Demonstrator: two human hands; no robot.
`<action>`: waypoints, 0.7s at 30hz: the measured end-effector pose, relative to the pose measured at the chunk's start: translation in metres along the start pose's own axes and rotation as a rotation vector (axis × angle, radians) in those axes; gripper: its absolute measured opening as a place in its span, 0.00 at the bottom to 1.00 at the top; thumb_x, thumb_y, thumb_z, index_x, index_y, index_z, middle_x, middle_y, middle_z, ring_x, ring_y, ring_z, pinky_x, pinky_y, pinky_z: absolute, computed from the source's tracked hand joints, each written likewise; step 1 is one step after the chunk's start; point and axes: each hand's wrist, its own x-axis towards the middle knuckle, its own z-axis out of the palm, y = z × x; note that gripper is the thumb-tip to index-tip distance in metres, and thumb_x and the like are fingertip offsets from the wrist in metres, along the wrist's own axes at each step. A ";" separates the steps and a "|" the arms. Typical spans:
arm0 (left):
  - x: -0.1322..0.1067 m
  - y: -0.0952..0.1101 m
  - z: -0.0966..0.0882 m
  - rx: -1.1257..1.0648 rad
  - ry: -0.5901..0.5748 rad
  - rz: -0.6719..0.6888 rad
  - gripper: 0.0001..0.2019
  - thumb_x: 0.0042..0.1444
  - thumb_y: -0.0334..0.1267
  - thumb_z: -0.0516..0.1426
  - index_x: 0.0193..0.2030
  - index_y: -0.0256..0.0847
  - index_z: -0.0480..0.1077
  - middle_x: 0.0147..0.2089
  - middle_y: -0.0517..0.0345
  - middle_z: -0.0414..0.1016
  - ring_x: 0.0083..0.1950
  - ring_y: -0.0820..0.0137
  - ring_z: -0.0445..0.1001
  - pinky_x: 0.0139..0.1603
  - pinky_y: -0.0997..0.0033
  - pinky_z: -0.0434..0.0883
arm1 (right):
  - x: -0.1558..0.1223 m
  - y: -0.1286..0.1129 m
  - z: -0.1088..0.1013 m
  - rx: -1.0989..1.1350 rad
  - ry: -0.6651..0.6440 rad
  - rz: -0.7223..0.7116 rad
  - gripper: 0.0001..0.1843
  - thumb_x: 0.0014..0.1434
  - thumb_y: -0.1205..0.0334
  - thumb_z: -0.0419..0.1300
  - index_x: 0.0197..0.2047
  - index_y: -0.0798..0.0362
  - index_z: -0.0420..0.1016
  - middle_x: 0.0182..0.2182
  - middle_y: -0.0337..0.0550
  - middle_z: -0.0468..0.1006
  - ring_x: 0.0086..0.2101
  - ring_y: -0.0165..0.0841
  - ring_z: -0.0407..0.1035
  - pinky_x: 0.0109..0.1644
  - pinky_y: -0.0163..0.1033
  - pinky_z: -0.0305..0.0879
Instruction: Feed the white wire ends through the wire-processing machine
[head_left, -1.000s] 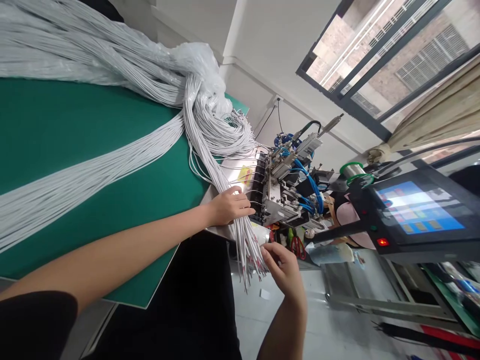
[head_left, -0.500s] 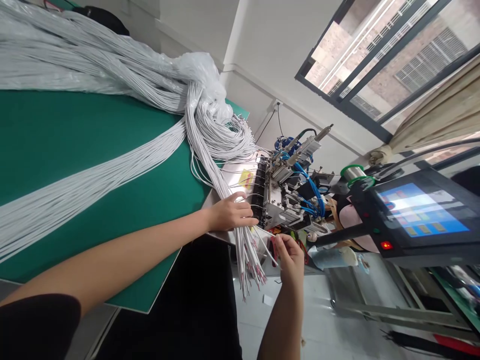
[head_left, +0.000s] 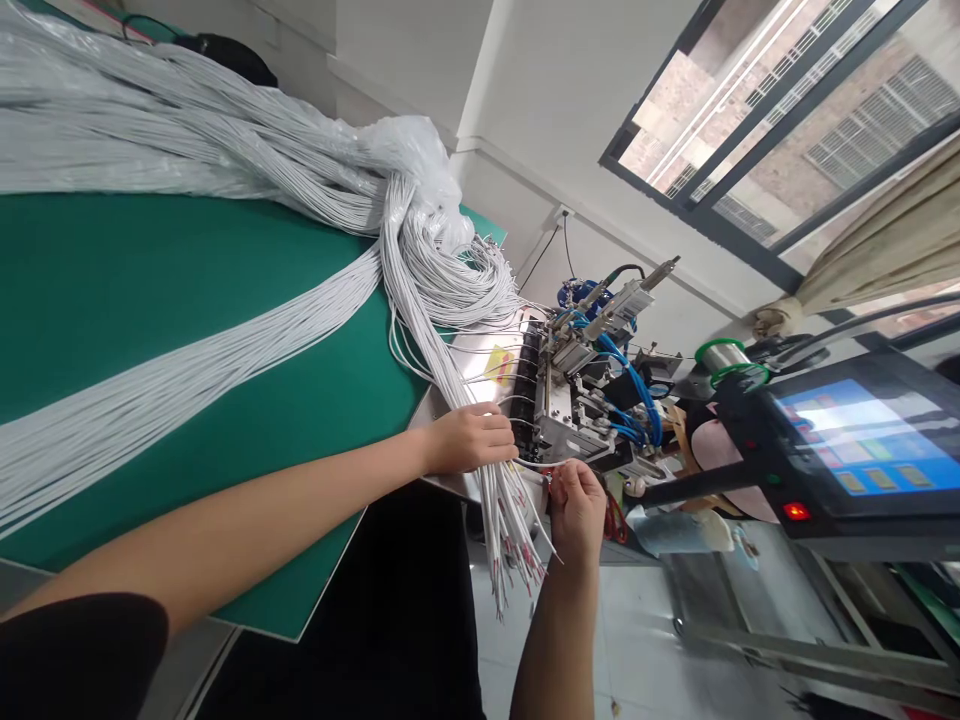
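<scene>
A bundle of thin white cables [head_left: 426, 335] runs down over the table edge. My left hand [head_left: 472, 438] is closed around it near its lower end. Below that hand the cable ends [head_left: 510, 535] hang loose, with small reddish wire tips. To the right, my right hand [head_left: 577, 500] pinches a single white cable [head_left: 540, 464] that bows out from the bundle. Just above both hands stands a machine [head_left: 574, 385] with metal blocks, blue air hoses and a black slotted strip [head_left: 527, 375], where several cables lie across a metal plate [head_left: 480, 350].
More cables, partly wrapped in clear plastic [head_left: 420, 150], lie on the green tabletop [head_left: 150, 270]. A screen on an arm [head_left: 862, 440] juts in at the right, with a wire spool [head_left: 727, 360] beside it. Behind the machine, a person is partly visible.
My left hand's fingers have closed tighter around the bundle. My right hand has turned, and the cable in it now bows out between the hands. The view has shifted slightly.
</scene>
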 end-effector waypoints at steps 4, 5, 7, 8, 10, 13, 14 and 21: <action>0.000 0.000 -0.001 0.022 -0.024 0.012 0.10 0.64 0.31 0.48 0.44 0.44 0.70 0.34 0.60 0.73 0.39 0.72 0.70 0.46 0.68 0.64 | 0.004 0.000 -0.002 -0.027 0.030 0.018 0.16 0.47 0.51 0.68 0.29 0.55 0.74 0.18 0.33 0.65 0.17 0.22 0.50 0.20 0.31 0.46; -0.001 0.000 -0.002 0.029 -0.018 0.012 0.11 0.64 0.31 0.48 0.46 0.45 0.69 0.34 0.60 0.74 0.39 0.72 0.70 0.46 0.67 0.63 | 0.004 0.000 -0.003 -0.067 0.033 0.010 0.15 0.48 0.51 0.67 0.30 0.55 0.75 0.18 0.34 0.66 0.17 0.23 0.52 0.21 0.31 0.48; -0.001 -0.001 -0.002 0.048 -0.014 0.003 0.11 0.64 0.31 0.48 0.46 0.46 0.69 0.35 0.60 0.74 0.39 0.71 0.69 0.48 0.66 0.62 | 0.004 -0.001 -0.005 -0.206 0.033 -0.029 0.15 0.49 0.51 0.66 0.30 0.56 0.76 0.20 0.37 0.70 0.20 0.26 0.58 0.24 0.33 0.54; -0.002 -0.001 -0.002 0.058 -0.022 -0.005 0.11 0.64 0.31 0.48 0.46 0.45 0.69 0.35 0.60 0.74 0.40 0.71 0.69 0.49 0.65 0.62 | 0.004 -0.002 -0.005 -0.298 0.029 -0.059 0.15 0.50 0.51 0.65 0.30 0.56 0.76 0.22 0.38 0.72 0.22 0.28 0.61 0.27 0.34 0.57; -0.002 0.000 -0.001 0.076 -0.047 -0.021 0.10 0.64 0.31 0.48 0.45 0.44 0.70 0.36 0.59 0.74 0.41 0.70 0.69 0.51 0.64 0.60 | 0.004 -0.001 -0.005 -0.478 0.011 -0.130 0.16 0.52 0.50 0.63 0.28 0.57 0.76 0.23 0.40 0.73 0.26 0.31 0.64 0.31 0.35 0.59; -0.002 0.000 0.000 0.083 -0.080 -0.042 0.10 0.64 0.31 0.48 0.44 0.43 0.70 0.36 0.58 0.73 0.43 0.70 0.69 0.54 0.62 0.59 | 0.008 0.005 -0.007 -0.606 -0.041 -0.181 0.17 0.55 0.50 0.60 0.26 0.56 0.73 0.21 0.38 0.70 0.25 0.31 0.62 0.31 0.34 0.57; -0.001 0.001 0.000 0.083 -0.090 -0.049 0.10 0.64 0.31 0.48 0.43 0.43 0.70 0.36 0.58 0.73 0.43 0.69 0.68 0.54 0.62 0.58 | 0.010 0.008 -0.009 -0.612 -0.056 -0.173 0.17 0.56 0.50 0.59 0.26 0.56 0.72 0.21 0.37 0.68 0.25 0.30 0.60 0.30 0.34 0.55; -0.002 0.001 0.004 0.077 -0.185 -0.082 0.09 0.59 0.28 0.50 0.40 0.41 0.70 0.34 0.56 0.72 0.42 0.67 0.67 0.55 0.59 0.56 | 0.020 0.023 -0.016 -0.386 -0.194 0.019 0.18 0.55 0.50 0.60 0.24 0.53 0.64 0.20 0.33 0.62 0.23 0.27 0.54 0.27 0.32 0.51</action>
